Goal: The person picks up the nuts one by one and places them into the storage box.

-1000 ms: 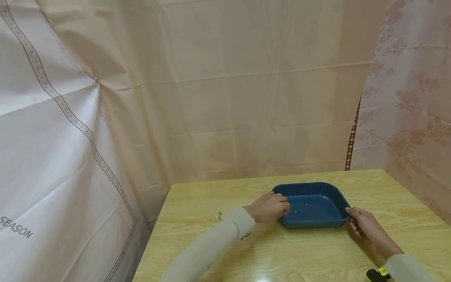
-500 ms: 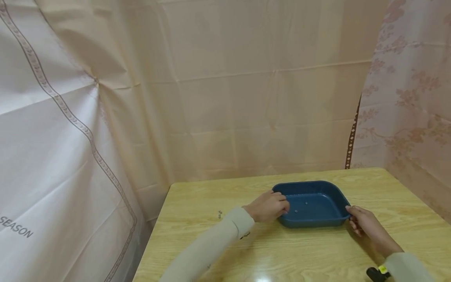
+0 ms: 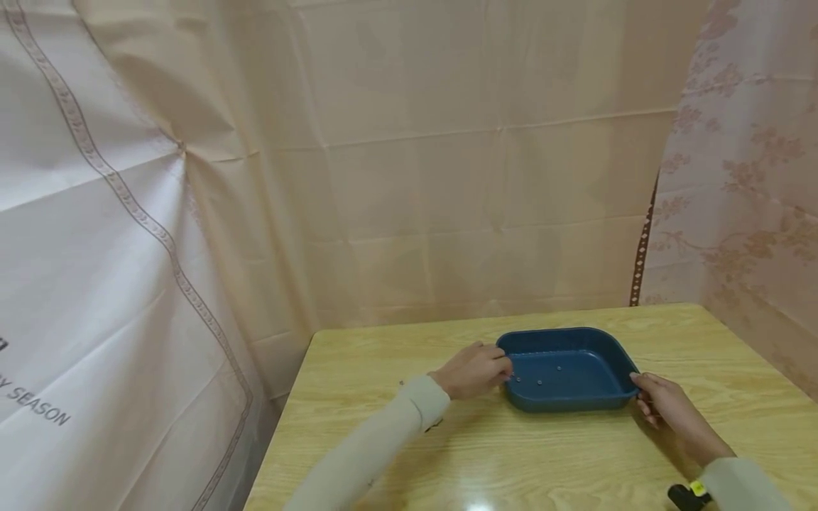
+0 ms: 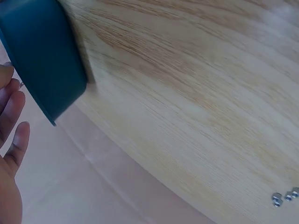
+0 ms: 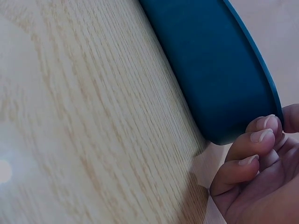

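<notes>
A blue rectangular tray point(image 3: 575, 380) stands on the wooden table. My left hand point(image 3: 474, 370) is at its left rim, fingers curled and fingertips just over the inside. A tiny metallic piece, seemingly a nut point(image 4: 21, 85), shows at those fingertips in the left wrist view; the fingers partly hide it. Several small metal nuts point(image 3: 540, 382) lie on the tray floor. My right hand point(image 3: 664, 408) grips the tray's right rim, thumb on top and fingers curled underneath. More nuts point(image 4: 277, 199) lie on the table left of the tray, mostly behind my left sleeve in the head view.
The pale wooden table point(image 3: 543, 468) extends around the tray. A beige curtain point(image 3: 409, 213) hangs behind it, with patterned cloth point(image 3: 760, 199) on the right and white cloth point(image 3: 96, 284) on the left. A black strap device point(image 3: 686, 497) sits at my right wrist.
My left hand has shifted slightly left, and another nut now shows on the tray floor near its fingertips. My right hand keeps its grip on the rim.
</notes>
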`<state>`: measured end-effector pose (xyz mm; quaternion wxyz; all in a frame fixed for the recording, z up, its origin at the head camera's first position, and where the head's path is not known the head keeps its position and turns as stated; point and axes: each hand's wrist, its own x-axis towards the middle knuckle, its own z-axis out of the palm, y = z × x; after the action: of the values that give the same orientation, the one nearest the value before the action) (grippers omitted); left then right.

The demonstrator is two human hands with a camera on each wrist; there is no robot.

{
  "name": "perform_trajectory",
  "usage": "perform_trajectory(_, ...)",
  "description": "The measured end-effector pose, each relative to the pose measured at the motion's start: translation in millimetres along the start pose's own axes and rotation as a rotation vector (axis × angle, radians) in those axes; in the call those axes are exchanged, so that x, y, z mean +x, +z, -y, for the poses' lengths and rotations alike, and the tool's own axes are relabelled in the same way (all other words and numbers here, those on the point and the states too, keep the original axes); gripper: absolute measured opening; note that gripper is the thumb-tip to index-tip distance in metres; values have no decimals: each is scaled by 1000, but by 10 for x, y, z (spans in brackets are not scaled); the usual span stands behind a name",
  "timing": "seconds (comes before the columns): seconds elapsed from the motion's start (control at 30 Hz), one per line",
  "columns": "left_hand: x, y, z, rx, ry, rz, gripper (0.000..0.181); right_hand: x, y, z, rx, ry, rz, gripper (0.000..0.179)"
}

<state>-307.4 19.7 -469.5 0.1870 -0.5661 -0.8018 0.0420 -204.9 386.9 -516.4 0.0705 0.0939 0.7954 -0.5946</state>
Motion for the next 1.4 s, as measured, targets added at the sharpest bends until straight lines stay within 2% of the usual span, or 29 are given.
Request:
perform_trajectory(0.27, -218, 19, 84, 16, -38, -8, 8, -8, -20, -5, -7, 19, -3, 42)
perform_trajectory(0.73, -686, 50, 270, -43, -124, 44, 8, -2, -29, -9, -4, 9, 3, 45)
perform_trajectory(0.97, -960, 82, 349, -48, -180, 56, 9, -6, -19, 1, 2, 15, 11, 45)
perform_trajectory(1.2, -1245, 113, 462, -102, -240, 66, 14, -3, -21, 6, -3, 3, 9, 44)
perform_trajectory(1.4, -1484, 150, 533, -78, -269, 59, 18, -1, -13, 11, 18, -13, 10, 43)
